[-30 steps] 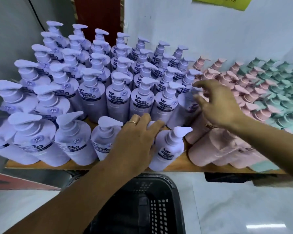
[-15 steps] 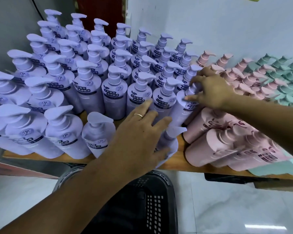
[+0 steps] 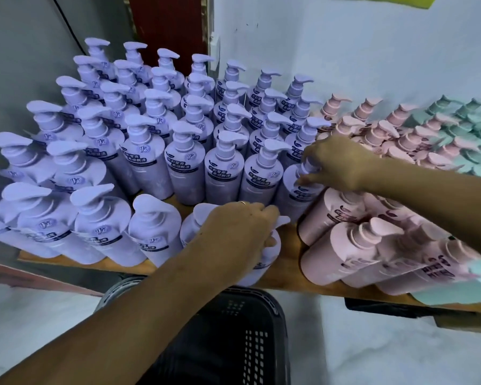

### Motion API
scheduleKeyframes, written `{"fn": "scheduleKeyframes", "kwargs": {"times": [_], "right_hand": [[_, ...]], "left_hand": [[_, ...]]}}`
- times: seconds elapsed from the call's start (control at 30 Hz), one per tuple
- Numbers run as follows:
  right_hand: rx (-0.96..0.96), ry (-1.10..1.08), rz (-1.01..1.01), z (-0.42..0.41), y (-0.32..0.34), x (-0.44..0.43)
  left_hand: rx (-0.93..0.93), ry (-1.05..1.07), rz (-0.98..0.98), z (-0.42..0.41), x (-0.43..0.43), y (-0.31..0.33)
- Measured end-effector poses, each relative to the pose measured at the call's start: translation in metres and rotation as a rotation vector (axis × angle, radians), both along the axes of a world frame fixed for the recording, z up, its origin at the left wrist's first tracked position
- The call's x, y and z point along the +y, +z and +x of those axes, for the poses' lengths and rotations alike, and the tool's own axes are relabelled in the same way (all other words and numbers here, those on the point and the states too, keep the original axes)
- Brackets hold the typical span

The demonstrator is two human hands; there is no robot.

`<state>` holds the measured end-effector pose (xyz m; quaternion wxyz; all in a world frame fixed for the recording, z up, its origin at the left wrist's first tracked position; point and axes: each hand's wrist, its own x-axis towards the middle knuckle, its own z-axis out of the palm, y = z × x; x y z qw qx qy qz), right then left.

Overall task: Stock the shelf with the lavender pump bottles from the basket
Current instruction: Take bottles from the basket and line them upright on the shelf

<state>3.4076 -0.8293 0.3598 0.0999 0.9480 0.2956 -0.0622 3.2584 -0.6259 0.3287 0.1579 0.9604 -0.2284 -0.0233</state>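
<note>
Several rows of lavender pump bottles stand on the wooden shelf. My left hand grips the pump top of a lavender bottle in the front row near the shelf's edge; most of that bottle is hidden under the hand. My right hand pinches the pump neck of another lavender bottle, the rightmost of the second row, beside the pink ones. The black basket sits below the shelf edge, under my left forearm; no bottles show inside it.
Pink pump bottles fill the shelf right of the lavender ones, and green bottles stand beyond them. A white wall rises behind the shelf. A pale tiled floor lies below.
My left hand has closed round the front bottle's pump and shifted it slightly right. My right hand has come down from above the bottles onto the second-row bottle's pump neck.
</note>
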Motion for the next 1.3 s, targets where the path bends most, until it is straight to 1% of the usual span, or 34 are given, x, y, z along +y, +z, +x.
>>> {"fn": "scheduleKeyframes", "kwargs": {"times": [0.13, 0.23, 0.37, 0.53, 0.63, 0.8, 0.93, 1.13, 1.3], "right_hand": [[-0.035, -0.002, 0.061, -0.014, 0.008, 0.002], [-0.037, 0.103, 0.107, -0.027, 0.018, 0.008], [0.016, 0.166, 0.070, -0.050, 0.017, 0.012], [0.077, 0.120, -0.035, -0.075, 0.006, 0.007], [0.069, 0.108, -0.057, -0.088, -0.001, 0.003], [0.096, 0.123, -0.011, -0.096, 0.001, 0.001], [0.140, 0.122, 0.013, -0.099, 0.001, -0.001], [0.166, 0.091, 0.120, -0.097, -0.003, -0.005], [0.155, 0.079, 0.152, -0.098, -0.007, -0.006]], "left_hand": [[0.005, 0.011, 0.061, 0.002, -0.003, 0.002], [0.008, 0.008, 0.064, 0.002, -0.002, 0.002], [-0.049, -0.004, 0.087, -0.003, -0.002, 0.006], [-0.073, 0.014, 0.110, -0.008, -0.001, 0.006], [-0.066, 0.037, 0.106, -0.005, 0.000, 0.004], [-0.088, 0.044, 0.050, 0.004, 0.002, 0.001], [-0.097, 0.019, 0.050, 0.008, 0.003, 0.005], [-0.053, 0.006, 0.062, 0.009, 0.003, 0.008], [-0.024, 0.015, 0.018, 0.007, 0.003, 0.008]]}}
